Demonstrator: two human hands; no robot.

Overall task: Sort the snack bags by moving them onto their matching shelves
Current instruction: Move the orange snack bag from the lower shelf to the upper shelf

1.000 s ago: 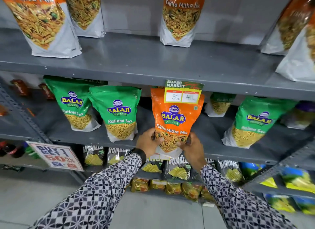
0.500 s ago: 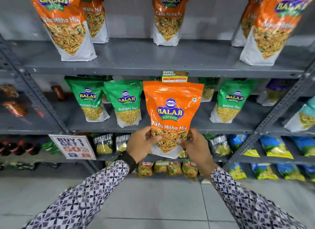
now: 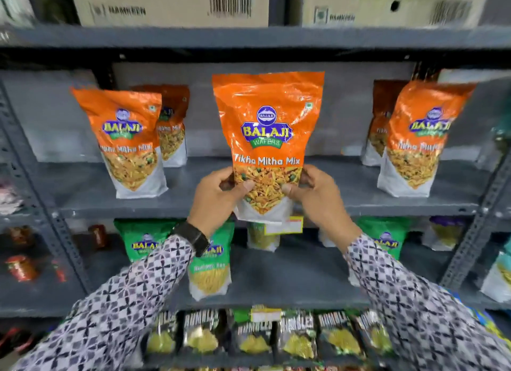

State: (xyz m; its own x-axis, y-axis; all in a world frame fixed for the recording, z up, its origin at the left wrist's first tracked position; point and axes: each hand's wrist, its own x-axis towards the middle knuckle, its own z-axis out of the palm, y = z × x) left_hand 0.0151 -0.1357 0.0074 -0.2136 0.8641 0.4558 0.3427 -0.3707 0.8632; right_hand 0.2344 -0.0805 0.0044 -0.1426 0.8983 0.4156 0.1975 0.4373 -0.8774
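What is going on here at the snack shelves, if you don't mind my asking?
A person is sorting snack bags. Both hands, left hand and right hand, hold an orange Tikha Mitha Mix bag upright by its lower part, in front of the upper shelf where other orange bags of the same kind stand. The green Ratlami Sev bags sit on the shelf below. The held bag is not yet set down.
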